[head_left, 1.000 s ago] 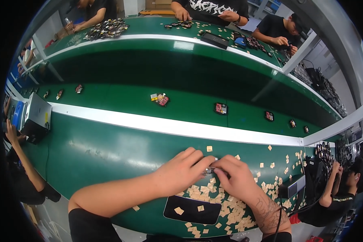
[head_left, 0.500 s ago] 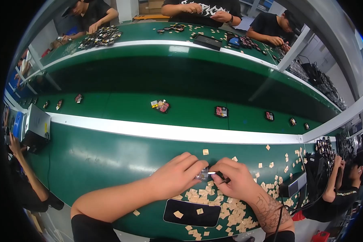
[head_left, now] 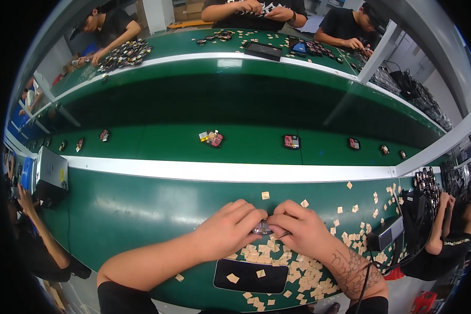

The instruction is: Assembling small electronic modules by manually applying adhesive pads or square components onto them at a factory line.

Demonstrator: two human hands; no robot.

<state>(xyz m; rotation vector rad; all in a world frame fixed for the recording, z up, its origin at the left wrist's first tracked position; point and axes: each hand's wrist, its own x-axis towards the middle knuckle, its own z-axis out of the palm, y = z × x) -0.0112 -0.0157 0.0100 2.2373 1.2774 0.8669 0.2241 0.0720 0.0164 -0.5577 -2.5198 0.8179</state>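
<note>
My left hand [head_left: 226, 230] is closed around a small clear and metallic-looking part [head_left: 261, 228], with fingers and thumb pinching it. My right hand [head_left: 304, 230] meets it from the other side, its fingertips touching or nearly touching the part. Between the right thumb and fingers a thin dark tool [head_left: 284, 234] shows; its kind I cannot make out, as the fingers cover most of it. Under and beside the hands lies a loose heap of small beige square pieces [head_left: 306, 275]. A black phone-like slab [head_left: 230, 287] lies nearest me, two of the squares on it.
A grey box device [head_left: 386, 234] with black cables stands at the right. A white rail [head_left: 193, 169] divides my bench from a green lane carrying small red-and-black assemblies [head_left: 292, 141]. A metal box [head_left: 52, 175] stands left. Several co-workers sit across and at both sides.
My right hand has drawn slightly closer to the left, and its fingers now cover the bright tip seen between the hands before. The whole view has shifted slightly.
</note>
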